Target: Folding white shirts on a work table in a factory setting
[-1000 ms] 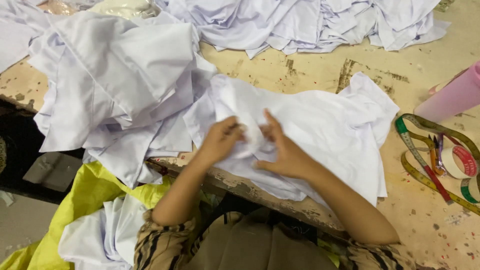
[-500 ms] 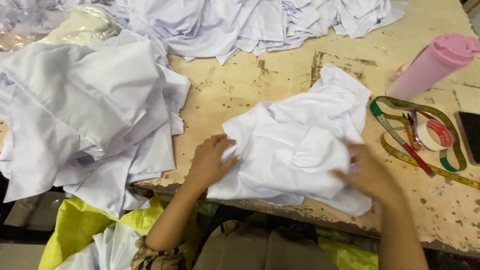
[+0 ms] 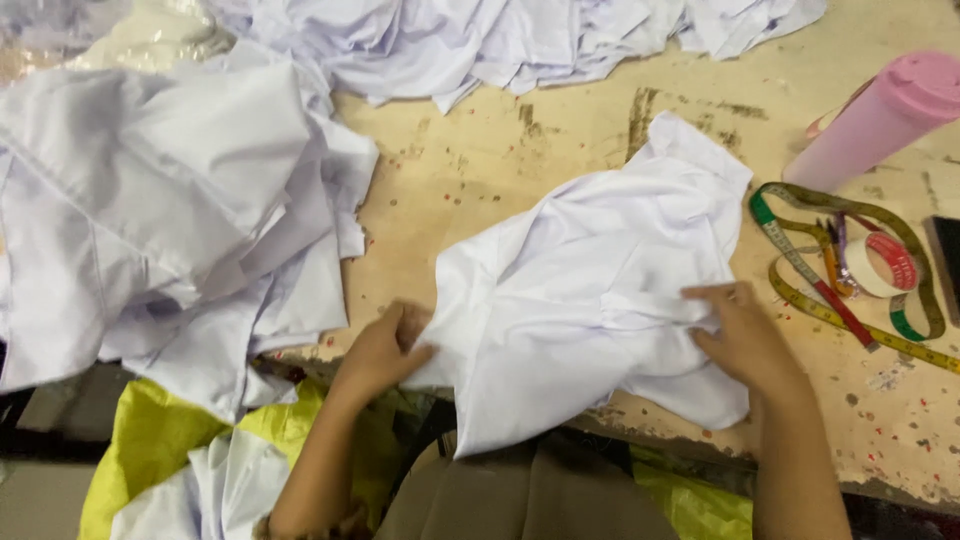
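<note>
Head view, left hand (image 3: pixel 385 345) and right hand (image 3: pixel 740 330) gripping white garment (image 3: pixel 590 300), pink bottle (image 3: pixel 880 115) right.

Hidden and cropped regions at the worktable.
Pink bottle (image 3: pixel 880 125) and black object (image 3: pixel 946 262) run off the right edge; left fingertips sit under the white garment (image 3: pixel 590 300).

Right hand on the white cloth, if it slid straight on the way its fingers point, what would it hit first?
The right hand points left across the crumpled white cloth garment, so it would probably only bunch more cloth, then meet the left hand gripping the opposite edge.
</note>
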